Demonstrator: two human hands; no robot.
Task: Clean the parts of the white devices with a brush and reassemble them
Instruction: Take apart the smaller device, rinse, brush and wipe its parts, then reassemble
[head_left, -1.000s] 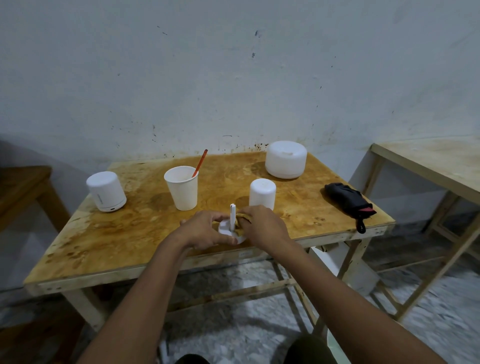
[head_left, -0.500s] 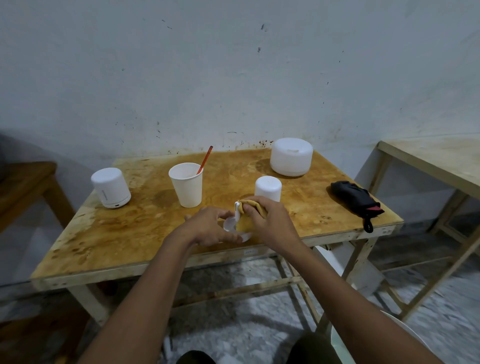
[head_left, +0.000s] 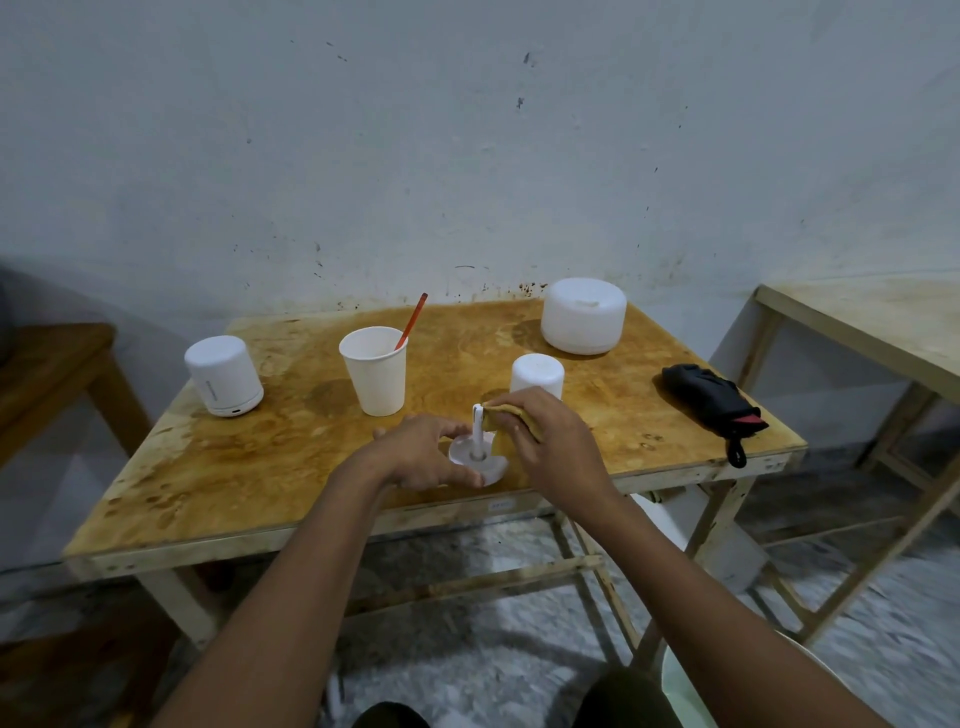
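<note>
- Dark wooden bench is sitting off the table's left side, with a strip of floor between them.
- Small white cylinder device is standing upright near the left edge of the table. Bare top is running from it down to the near-left corner.
- Paper cup is standing mid-table with the orange-handled brush leaning in it, handle tilting right.
- Your left hand is curling round the rim of the white base disc, holding it on the tabletop close to the near edge.
- The disc's white stem is pointing straight up between your hands.
- Your right hand is pinching a yellow cloth against the top of the stem.
- White cylinder cover is standing just behind your right fingers.
- Large round white device is sitting at the back right, near the wall edge.
- Black folded pouch is lying near the right edge, its strap loop reaching the near edge.
- Second table is standing well apart on the right.
- Tabletop is showing stained orange-brown ply.
- Scuffed whitish wall is standing right behind the table, with speckled grey floor below.
</note>
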